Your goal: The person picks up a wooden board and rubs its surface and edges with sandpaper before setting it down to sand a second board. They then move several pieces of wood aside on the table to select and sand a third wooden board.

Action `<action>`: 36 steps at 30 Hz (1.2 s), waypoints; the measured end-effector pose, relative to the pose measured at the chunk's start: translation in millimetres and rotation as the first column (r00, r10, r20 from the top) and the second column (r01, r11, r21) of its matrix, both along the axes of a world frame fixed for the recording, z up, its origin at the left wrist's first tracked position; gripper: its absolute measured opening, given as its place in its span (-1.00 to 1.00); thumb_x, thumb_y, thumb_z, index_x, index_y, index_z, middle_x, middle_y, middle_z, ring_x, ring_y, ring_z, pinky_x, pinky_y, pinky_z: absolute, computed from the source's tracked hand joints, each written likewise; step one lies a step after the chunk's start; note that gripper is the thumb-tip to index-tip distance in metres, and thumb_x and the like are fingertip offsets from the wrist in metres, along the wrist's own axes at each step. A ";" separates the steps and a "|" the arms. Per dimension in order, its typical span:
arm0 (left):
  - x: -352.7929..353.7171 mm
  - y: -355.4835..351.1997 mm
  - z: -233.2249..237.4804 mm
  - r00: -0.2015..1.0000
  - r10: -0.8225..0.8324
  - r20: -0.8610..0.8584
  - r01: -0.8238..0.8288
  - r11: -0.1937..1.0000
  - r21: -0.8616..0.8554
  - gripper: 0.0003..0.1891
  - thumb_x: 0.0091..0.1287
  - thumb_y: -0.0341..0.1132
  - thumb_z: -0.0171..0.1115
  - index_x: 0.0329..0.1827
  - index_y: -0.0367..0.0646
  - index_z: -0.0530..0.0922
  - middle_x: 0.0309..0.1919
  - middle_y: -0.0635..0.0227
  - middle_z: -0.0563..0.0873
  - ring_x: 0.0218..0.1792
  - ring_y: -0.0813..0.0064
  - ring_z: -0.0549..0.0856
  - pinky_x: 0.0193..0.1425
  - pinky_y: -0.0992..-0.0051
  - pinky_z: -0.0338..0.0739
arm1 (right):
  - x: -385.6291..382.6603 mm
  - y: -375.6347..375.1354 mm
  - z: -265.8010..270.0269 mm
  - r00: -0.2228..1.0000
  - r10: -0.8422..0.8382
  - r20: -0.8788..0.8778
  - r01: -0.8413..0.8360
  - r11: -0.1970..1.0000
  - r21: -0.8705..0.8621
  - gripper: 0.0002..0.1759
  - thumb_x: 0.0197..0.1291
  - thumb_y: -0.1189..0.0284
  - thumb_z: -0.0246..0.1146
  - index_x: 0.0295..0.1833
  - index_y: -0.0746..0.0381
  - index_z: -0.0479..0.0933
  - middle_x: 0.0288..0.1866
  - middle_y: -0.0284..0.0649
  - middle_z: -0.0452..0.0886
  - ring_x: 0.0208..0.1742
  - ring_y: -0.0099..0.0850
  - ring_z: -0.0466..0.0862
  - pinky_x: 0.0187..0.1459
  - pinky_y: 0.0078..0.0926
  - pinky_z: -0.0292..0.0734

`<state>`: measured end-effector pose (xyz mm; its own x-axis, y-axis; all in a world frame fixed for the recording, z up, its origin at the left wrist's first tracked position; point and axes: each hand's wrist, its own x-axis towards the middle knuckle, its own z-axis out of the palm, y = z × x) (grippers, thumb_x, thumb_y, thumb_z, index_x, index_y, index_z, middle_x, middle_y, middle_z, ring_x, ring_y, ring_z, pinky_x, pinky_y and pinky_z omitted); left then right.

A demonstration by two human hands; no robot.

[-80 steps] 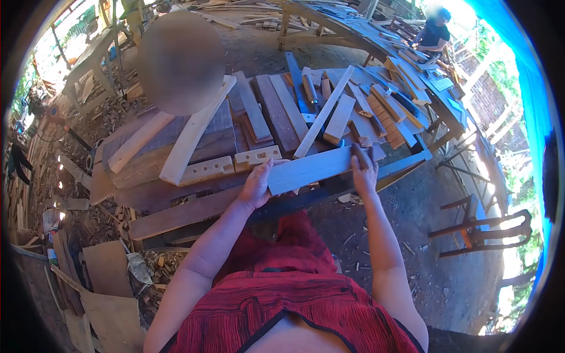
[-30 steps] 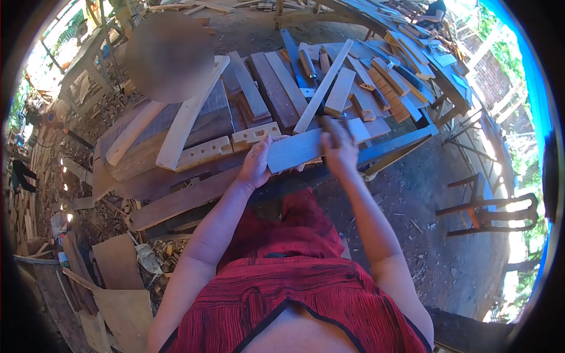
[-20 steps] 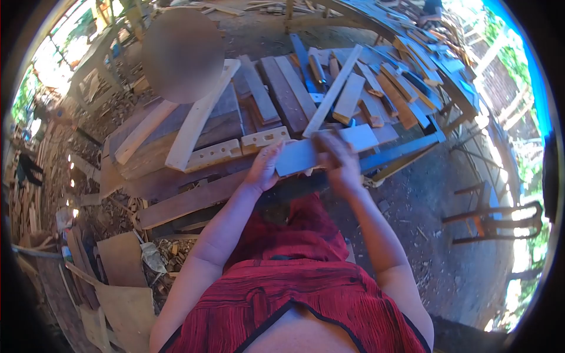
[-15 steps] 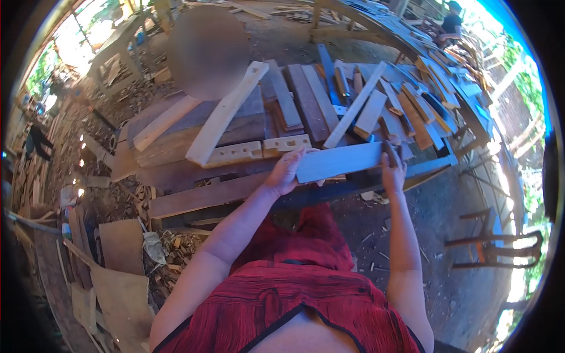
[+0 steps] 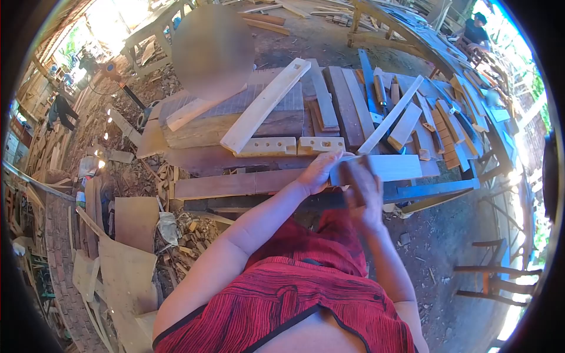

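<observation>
A flat, pale wooden board [image 5: 397,167] is held level above the near edge of the workbench. My left hand [image 5: 321,172] is closed round the board's left end. Against the board's face, near that end, my right hand [image 5: 366,197] grips a dark brown block [image 5: 357,175], blurred by motion. Just beyond the board, two light wood pieces with holes, a left one [image 5: 268,146] and a right one [image 5: 321,145], lie on the bench. A long pale bar [image 5: 265,106] slants across the stacked planks behind them.
Chisels [image 5: 380,89], a blue-looking saw or rule [image 5: 368,79] and many wood strips cover the bench's right half. A wooden chair [image 5: 497,272] stands at the right. Scraps and sheets [image 5: 126,270] lie at the left. A person [image 5: 475,30] sits far back right.
My right hand has slid the dark block left along the board, from its right end to near my left hand. The view has shifted, so the bench appears further right.
</observation>
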<state>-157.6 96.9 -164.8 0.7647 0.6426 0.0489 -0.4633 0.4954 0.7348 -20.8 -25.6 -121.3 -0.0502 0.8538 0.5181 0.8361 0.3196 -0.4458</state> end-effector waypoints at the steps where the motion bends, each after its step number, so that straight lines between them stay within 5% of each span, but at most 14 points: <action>1: -1.0 1.2 -1.8 1.000 0.001 0.002 -0.001 1.000 -0.005 -0.48 0.50 0.04 -0.06 0.22 -0.26 0.46 0.07 0.20 0.61 0.06 0.42 0.63 0.19 0.35 0.54 | 20.3 1.8 -5.3 0.994 -0.103 0.026 0.104 0.994 -0.025 -0.43 0.22 0.43 0.20 0.38 0.06 0.39 0.36 -0.17 0.44 0.41 -0.25 0.38 0.43 -0.13 0.04; 2: -1.8 2.5 -2.8 1.000 -0.022 0.002 0.022 1.000 0.003 -0.48 0.50 0.03 -0.04 0.22 -0.25 0.46 0.05 0.21 0.62 0.03 0.43 0.64 0.14 0.37 0.56 | 47.3 6.4 -16.0 0.979 -0.179 -0.101 0.180 0.984 0.001 -0.45 0.25 0.42 0.19 0.38 0.04 0.39 0.37 -0.23 0.45 0.40 -0.27 0.38 0.41 -0.14 0.07; 5: -3.5 1.0 2.2 0.998 -0.054 -0.016 0.054 0.998 0.012 -0.47 0.48 0.05 -0.03 0.23 -0.26 0.46 0.00 0.22 0.63 -0.03 0.45 0.66 0.03 0.41 0.59 | 133.8 13.4 -45.1 0.841 -0.541 -0.012 0.534 0.835 -0.134 -0.55 0.42 0.23 0.03 0.39 -0.08 0.38 0.41 -0.30 0.41 0.50 -0.26 0.23 0.44 -0.05 -0.04; 7: -2.2 0.8 5.3 0.998 -0.056 0.013 0.056 0.998 0.004 -0.50 0.52 0.03 -0.12 0.22 -0.24 0.42 -0.18 0.18 0.65 -0.39 0.40 0.68 -0.36 0.40 0.63 | 160.8 17.6 -53.8 0.825 -0.564 0.037 0.564 0.817 -0.122 -0.55 0.42 0.21 0.03 0.39 -0.09 0.38 0.40 -0.28 0.42 0.51 -0.22 0.20 0.45 -0.03 -0.07; 10: -1.8 0.1 7.5 0.999 -0.044 -0.001 0.044 0.999 -0.012 -0.47 0.52 0.06 -0.13 0.22 -0.25 0.42 -0.15 0.18 0.64 -0.34 0.38 0.69 -0.35 0.37 0.64 | 127.5 22.7 -50.3 0.775 -0.627 0.078 0.632 0.768 -0.105 -0.55 0.41 0.22 0.05 0.38 -0.04 0.39 0.36 -0.26 0.46 0.52 -0.21 0.19 0.44 -0.07 -0.05; 13: 1.1 -0.6 3.1 1.000 0.011 -0.010 -0.011 0.999 -0.051 -0.45 0.51 0.09 -0.14 0.22 -0.23 0.43 -0.07 0.20 0.64 -0.20 0.38 0.70 -0.17 0.33 0.67 | 37.9 15.4 -18.2 0.932 -0.361 0.029 0.358 0.931 0.073 -0.50 0.36 0.22 0.11 0.37 0.11 0.40 0.32 -0.18 0.48 0.49 -0.19 0.25 0.44 -0.15 -0.01; 16: 5.1 -1.8 3.5 0.997 0.075 -0.008 -0.075 0.989 -0.124 -0.44 0.51 0.11 -0.16 0.23 -0.22 0.43 0.00 0.20 0.63 -0.06 0.40 0.68 0.03 0.34 0.64 | -24.0 3.7 -2.6 0.990 -0.128 0.054 0.126 0.991 0.040 -0.47 0.31 0.24 0.14 0.37 0.13 0.39 0.32 -0.12 0.46 0.41 -0.20 0.36 0.43 -0.08 0.00; 19: 1.3 -4.9 5.8 0.997 0.070 -0.024 -0.072 0.994 -0.080 -0.45 0.52 0.10 -0.18 0.24 -0.22 0.43 0.05 0.21 0.61 0.02 0.44 0.64 0.16 0.37 0.58 | -15.8 -0.6 5.5 0.996 -0.014 0.082 0.018 0.998 -0.052 -0.45 0.24 0.32 0.20 0.37 0.10 0.40 0.32 -0.12 0.47 0.40 -0.22 0.38 0.43 -0.11 0.01; 20: 3.0 -0.2 -0.6 0.999 0.052 -0.013 -0.052 0.998 -0.021 -0.45 0.53 0.08 -0.18 0.24 -0.25 0.42 0.00 0.16 0.63 -0.08 0.36 0.69 0.01 0.34 0.63 | 1.5 0.5 -2.9 0.999 0.009 -0.042 -0.009 1.000 0.003 -0.44 0.19 0.41 0.23 0.35 0.07 0.43 0.31 -0.15 0.49 0.40 -0.26 0.38 0.42 -0.14 0.07; 22: -0.7 1.7 1.4 1.000 0.025 -0.004 -0.025 0.999 -0.047 -0.45 0.53 0.08 -0.18 0.23 -0.25 0.42 -0.04 0.14 0.64 -0.14 0.32 0.70 -0.08 0.33 0.64 | 43.1 4.3 -15.8 0.983 -0.149 -0.108 0.154 0.988 0.033 -0.48 0.19 0.48 0.23 0.31 0.09 0.47 0.27 -0.17 0.52 0.41 -0.27 0.36 0.40 -0.16 0.14; 24: 0.7 -2.4 8.2 1.000 0.015 -0.009 -0.015 0.996 -0.090 -0.43 0.52 0.08 -0.17 0.22 -0.28 0.42 -0.12 0.09 0.66 -0.30 0.22 0.72 -0.31 0.32 0.62 | 106.2 9.7 -44.5 0.936 -0.327 -0.133 0.333 0.942 0.026 -0.54 0.32 0.40 0.15 0.33 -0.01 0.46 0.38 -0.30 0.44 0.53 -0.24 0.18 0.46 -0.11 -0.05; 25: 0.7 -3.8 10.5 1.000 -0.007 -0.009 0.006 0.995 -0.096 -0.43 0.52 0.08 -0.17 0.22 -0.28 0.42 -0.12 0.09 0.66 -0.30 0.22 0.72 -0.31 0.32 0.62 | 130.1 10.6 -53.9 0.859 -0.500 -0.113 0.498 0.866 -0.047 -0.58 0.40 0.29 0.05 0.34 -0.04 0.45 0.41 -0.30 0.41 0.56 -0.24 0.12 0.46 -0.07 -0.07; 30: 3.4 -6.1 13.5 0.997 0.012 -0.073 -0.018 0.996 -0.092 -0.40 0.52 0.12 -0.19 0.23 -0.28 0.43 -0.04 0.14 0.65 -0.18 0.31 0.71 -0.26 0.41 0.63 | 144.6 19.2 -52.6 0.758 -0.650 0.044 0.651 0.753 -0.092 -0.54 0.40 0.18 0.04 0.35 0.00 0.44 0.39 -0.26 0.44 0.56 -0.27 0.12 0.43 -0.14 -0.02; 36: 2.4 -8.0 15.8 0.993 0.049 -0.104 -0.055 0.997 -0.054 -0.38 0.52 0.12 -0.22 0.24 -0.30 0.43 0.06 0.20 0.62 0.01 0.38 0.66 0.09 0.34 0.61 | -9.2 8.4 -11.1 0.976 -0.190 -0.108 0.194 0.981 0.024 -0.45 0.19 0.24 0.27 0.32 0.07 0.45 0.25 -0.20 0.53 0.36 -0.21 0.42 0.40 -0.04 0.09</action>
